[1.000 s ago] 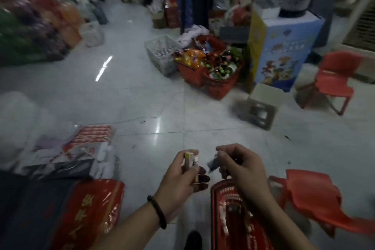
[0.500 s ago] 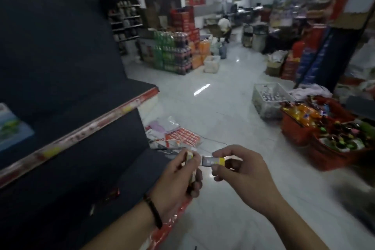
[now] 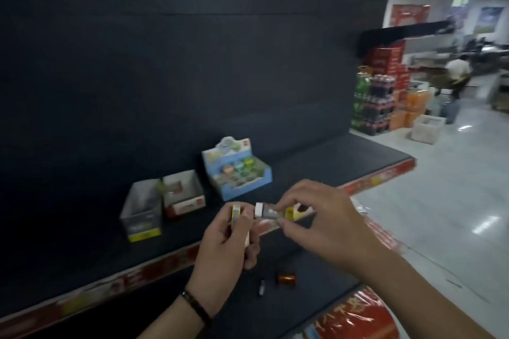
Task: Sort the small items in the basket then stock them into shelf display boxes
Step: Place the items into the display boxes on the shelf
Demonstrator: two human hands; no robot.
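Left hand [image 3: 225, 245]: my fingers curl round a thin stack of small yellow-and-white packets [image 3: 236, 211]; stack upright.
Right hand [image 3: 316, 217]: I pinch one small flat packet [image 3: 270, 212]; white end, grey middle, yellow tail; level, just beside the stack.
Position: both over the black shelf [image 3: 316, 162] front edge.
Display boxes: grey-and-yellow cardboard box [image 3: 143, 217], red-and-white cardboard box [image 3: 187, 205], blue cardboard box [image 3: 242, 187]; side by side behind my hands.

Three display boxes [image 3: 192, 195] side by side on the shelf [image 3: 316, 162], both hands before them, near its front edge
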